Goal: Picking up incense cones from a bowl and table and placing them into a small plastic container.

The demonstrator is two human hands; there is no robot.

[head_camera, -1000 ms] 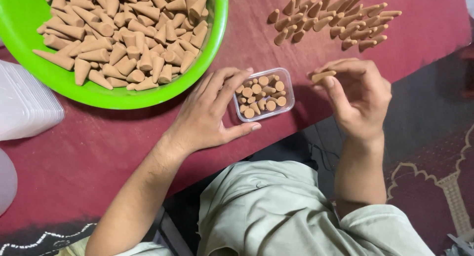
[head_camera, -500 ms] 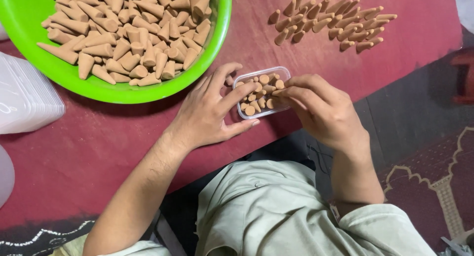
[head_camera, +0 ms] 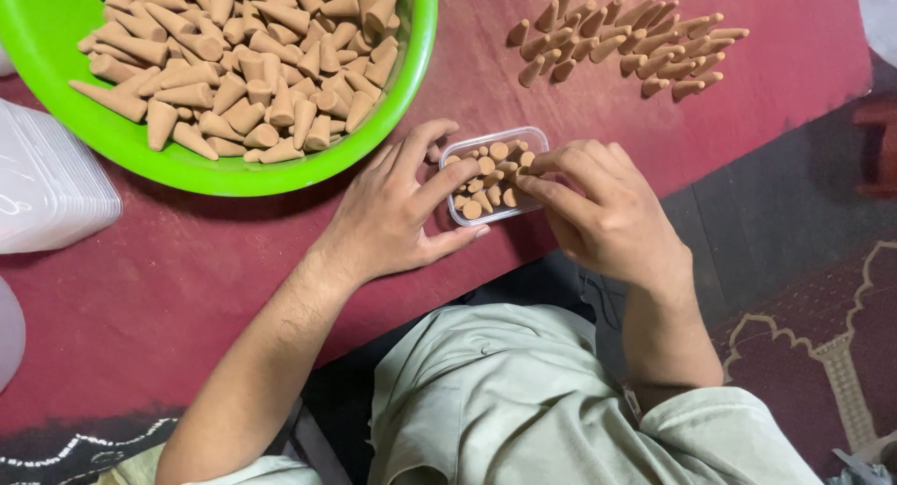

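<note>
A small clear plastic box point(head_camera: 464, 145) stands near the table's front edge, packed with upright tan cones. My left hand point(head_camera: 397, 219) cups the box from the left, thumb against its front side and fingers along its far side. My right hand point(head_camera: 598, 209) is over the box's right part, its fingertips pinched on a tan cone point(head_camera: 525, 178) among the others. The box's right wall is hidden under that hand.
A big green bowl point(head_camera: 406, 69) heaped with tan cones sits at the back left. Several loose cones point(head_camera: 621, 41) lie in rows at the back right on the dark red cloth point(head_camera: 168, 289). A stack of clear lids point(head_camera: 47, 181) lies at the left edge.
My right hand came from the right of the box with a cone and now presses it in among the packed cones. My left hand stayed on the box.
</note>
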